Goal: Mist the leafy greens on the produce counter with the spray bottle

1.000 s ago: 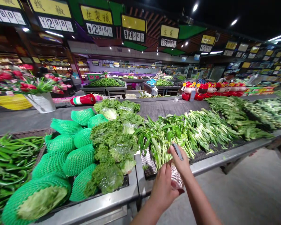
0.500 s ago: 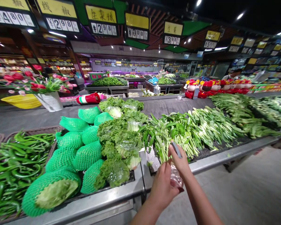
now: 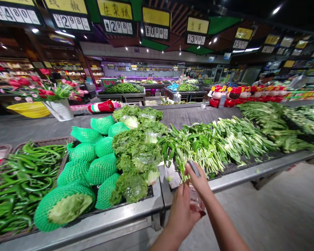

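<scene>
Both hands close together before the shelf, a clear plastic thing (image 3: 196,199) between them.
From the left, past peppers (image 3: 26,181), netted heads (image 3: 102,169) and lettuce (image 3: 136,158), the goods have slipped rightward in view while the hands hold nearly the same pose, so the handling seems unchanged. The left hand (image 3: 181,206) is curled on the clear thing; the right hand (image 3: 201,182), narrow, grips a grey piece (image 3: 194,168), whose kind I cannot tell. Greens (image 3: 199,146) crowd just beyond; the metal rail (image 3: 238,179) is the near edge, with open floor (image 3: 277,209) to the right.
</scene>
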Motion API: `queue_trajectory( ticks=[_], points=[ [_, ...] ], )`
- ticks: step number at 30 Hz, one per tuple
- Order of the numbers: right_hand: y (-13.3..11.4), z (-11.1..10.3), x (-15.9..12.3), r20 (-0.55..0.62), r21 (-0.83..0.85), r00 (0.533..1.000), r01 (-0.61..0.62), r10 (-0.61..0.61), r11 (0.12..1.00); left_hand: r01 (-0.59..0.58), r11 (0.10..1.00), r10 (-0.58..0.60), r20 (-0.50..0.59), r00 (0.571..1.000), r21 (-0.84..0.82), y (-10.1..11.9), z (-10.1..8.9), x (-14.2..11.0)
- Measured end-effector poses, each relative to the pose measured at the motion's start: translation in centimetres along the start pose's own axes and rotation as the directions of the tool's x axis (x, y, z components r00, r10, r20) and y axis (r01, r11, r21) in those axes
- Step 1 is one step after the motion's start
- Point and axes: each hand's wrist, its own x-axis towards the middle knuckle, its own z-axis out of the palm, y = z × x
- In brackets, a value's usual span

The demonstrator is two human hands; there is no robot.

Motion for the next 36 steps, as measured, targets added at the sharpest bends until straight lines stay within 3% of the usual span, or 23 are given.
queue_trajectory(
  ticks=[7,14,24,31,36],
  points=[
    [0.9,-0.9,-0.6,-0.035,-0.016,0.999,0.008,-0.008,1.0,0.013,1.0,-0.013,0.061,0.998,0.006,0.1,0.8,-0.1],
    [2.9,-2.5,-2.1,-0.066,-0.025,0.996,-0.065,0.063,0.998,0.019,0.999,-0.024,0.156,0.987,0.031,-0.4,2.8,-0.7],
    [6.7,-1.6,-4.1,-0.039,0.08,0.969,-0.241,0.244,0.967,0.085,0.994,-0.1,0.251,0.963,0.071,-2.5,4.7,-2.3],
    [7.4,-2.2,-4.3,-0.108,0.028,0.975,-0.192,0.194,0.981,0.068,0.995,-0.085,0.285,0.955,0.067,-2.8,5.0,-2.3],
    [8.6,-2.8,-5.1,-0.144,0.02,0.963,-0.229,0.229,0.973,0.043,0.998,-0.056,0.32,0.946,0.048,-2.4,5.5,-2.7]
  ],
)
